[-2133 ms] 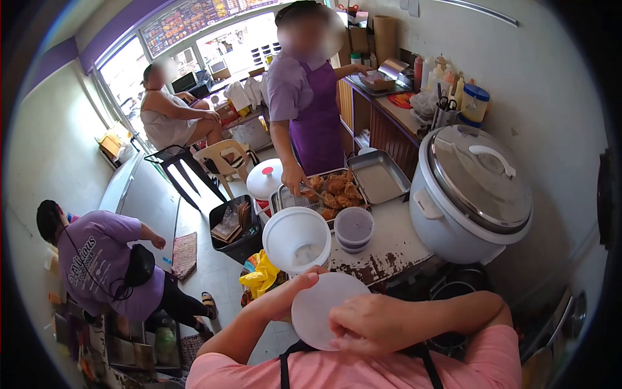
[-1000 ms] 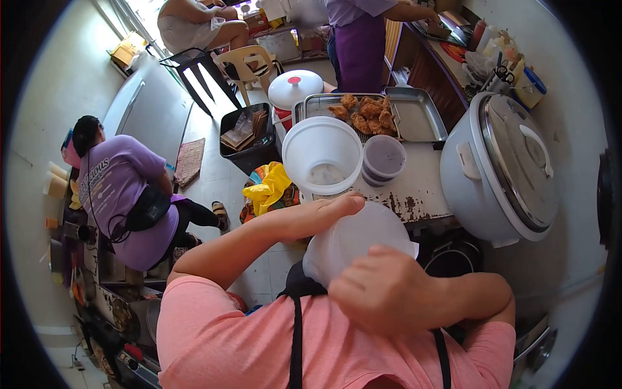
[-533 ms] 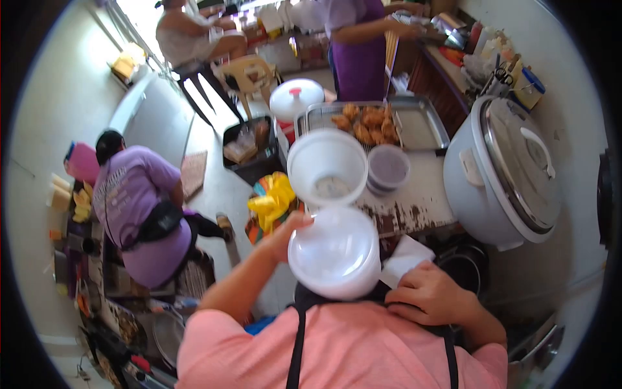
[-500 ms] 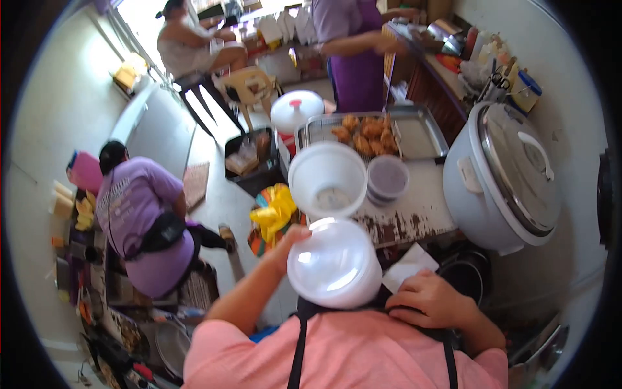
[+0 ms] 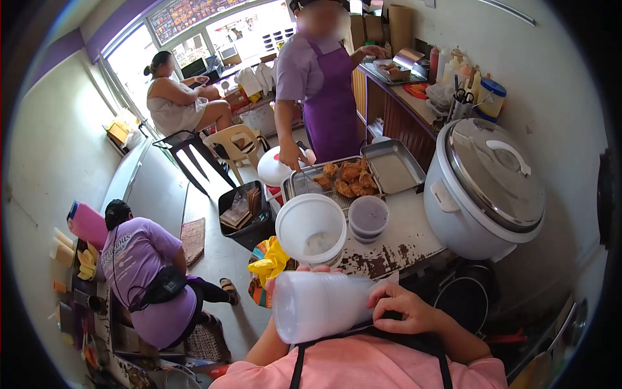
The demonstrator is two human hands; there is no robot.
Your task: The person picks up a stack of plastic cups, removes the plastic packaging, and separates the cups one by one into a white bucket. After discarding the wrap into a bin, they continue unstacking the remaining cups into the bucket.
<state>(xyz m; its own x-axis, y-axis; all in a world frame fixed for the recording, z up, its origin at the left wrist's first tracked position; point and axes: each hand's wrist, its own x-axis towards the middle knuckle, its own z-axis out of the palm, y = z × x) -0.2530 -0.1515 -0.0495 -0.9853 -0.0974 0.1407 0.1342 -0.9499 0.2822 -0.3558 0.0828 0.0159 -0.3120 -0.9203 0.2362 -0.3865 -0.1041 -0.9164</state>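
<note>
A stack of nested clear plastic tubs (image 5: 308,305) lies on its side in front of my chest, wide end to the left. My left hand (image 5: 270,285) is wrapped around the stack from behind, with mostly its fingertips showing. Curled at the narrower right end is my right hand (image 5: 408,311), its thumb and forefinger close together. A corner of white tissue (image 5: 391,278) sticks up at its fingers; the rest is hidden. Just beyond the stack, on the worn table (image 5: 414,223), stand an open white bucket (image 5: 311,227) and a lidded round tub (image 5: 368,217).
A co-worker in a purple apron (image 5: 330,104) reaches tongs toward fried chicken (image 5: 350,178) on a rack. A large rice cooker (image 5: 486,181) stands right. Another person in a purple shirt (image 5: 146,259) bends at left. A black bin (image 5: 243,217) and yellow bag (image 5: 271,260) are near the table.
The stack has tipped from facing up to lying sideways. My right hand has moved left against it. The apron-wearing co-worker has turned and now reaches to the chicken. The view has tilted up.
</note>
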